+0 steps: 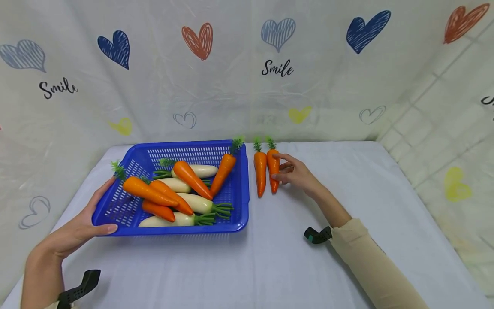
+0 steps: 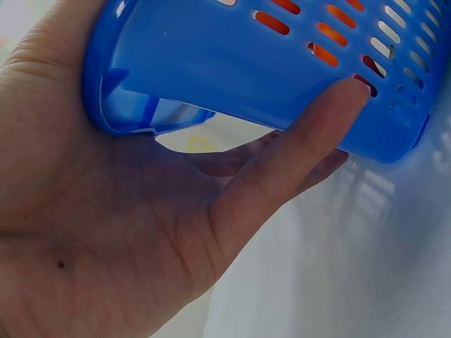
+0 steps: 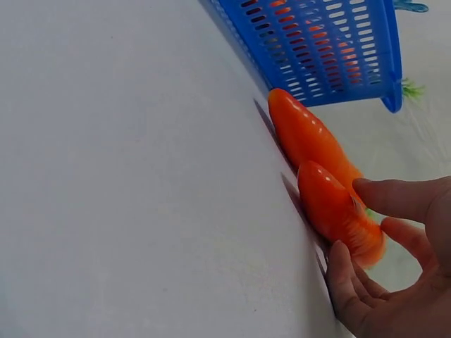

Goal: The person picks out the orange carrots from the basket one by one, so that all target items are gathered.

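A blue plastic basket (image 1: 181, 231) with slotted walls stands on the left half of the table. My left hand (image 1: 73, 227) grips its left end, thumb on the front rim and fingers along the outer side. Several carrots (image 1: 148, 192) with leafy tops and several white radishes (image 1: 196, 203) lie mixed inside. Right of the basket, two carrots lie side by side, leafy tops toward the wall. My right hand (image 1: 299, 172) pinches the right one (image 3: 331, 204) between thumb and fingers; the left one (image 1: 260, 174) lies close beside it.
A white cloth covers the table (image 1: 270, 257). Behind it hangs a pale curtain (image 1: 239, 86) printed with hearts and the word Smile. A black wrist mount (image 1: 318, 235) sticks out from the right sleeve, and another (image 1: 82, 285) from the left wrist.
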A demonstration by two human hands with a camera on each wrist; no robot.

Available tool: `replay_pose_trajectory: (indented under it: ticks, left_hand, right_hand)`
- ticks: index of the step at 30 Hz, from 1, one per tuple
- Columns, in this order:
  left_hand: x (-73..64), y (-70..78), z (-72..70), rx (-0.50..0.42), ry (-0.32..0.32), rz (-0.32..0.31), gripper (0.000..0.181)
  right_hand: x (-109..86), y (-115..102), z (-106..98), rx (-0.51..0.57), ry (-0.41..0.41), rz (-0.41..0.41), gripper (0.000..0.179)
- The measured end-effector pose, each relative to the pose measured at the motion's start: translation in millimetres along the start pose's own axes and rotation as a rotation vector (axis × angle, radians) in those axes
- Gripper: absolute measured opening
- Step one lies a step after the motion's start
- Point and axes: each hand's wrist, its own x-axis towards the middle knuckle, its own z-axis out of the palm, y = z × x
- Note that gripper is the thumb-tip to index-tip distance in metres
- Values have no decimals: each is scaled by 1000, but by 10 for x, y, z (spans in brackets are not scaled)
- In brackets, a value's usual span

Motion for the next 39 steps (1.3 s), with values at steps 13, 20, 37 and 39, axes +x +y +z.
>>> replay_pose_trajectory:
  ticks: [13,20,37,39]
  left_hand:
    - [2,-14,18,1,-1,3,112]
    - [-5,8,19,0,1,-6,111]
    - [2,-26,-7,-8,0,-7,110]
    - [3,-27,-5,-9,1,-9,111]
  right_hand:
    - [43,1,3,28,54,23,70]
    - [46,-30,19,48,78,31,70]
    - [65,-160,39,88,155,-101,50]
    - [84,-196,59,83,151,-116,49]
